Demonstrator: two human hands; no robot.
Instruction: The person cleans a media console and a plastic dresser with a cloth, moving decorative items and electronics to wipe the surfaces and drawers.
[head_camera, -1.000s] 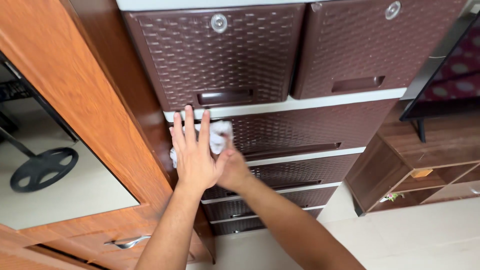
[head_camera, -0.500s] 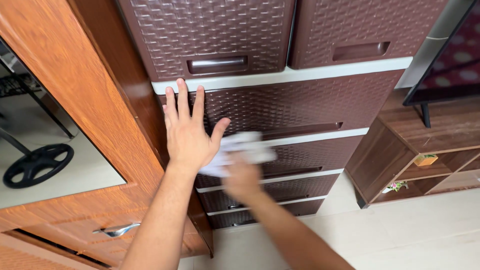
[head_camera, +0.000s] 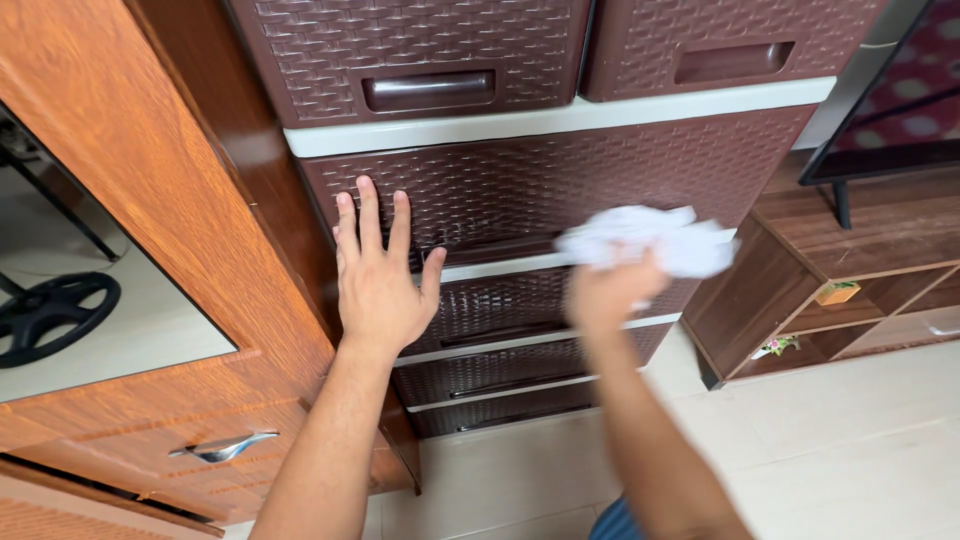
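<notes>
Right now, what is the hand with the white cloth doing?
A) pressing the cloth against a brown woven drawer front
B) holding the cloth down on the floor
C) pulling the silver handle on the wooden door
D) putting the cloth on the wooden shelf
A: the right hand holds the crumpled white cloth up at the wide brown drawer front, while the left hand lies flat on that same drawer.

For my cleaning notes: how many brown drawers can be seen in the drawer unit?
6: two side by side on top, then four stacked below. More may be hidden above.
</notes>
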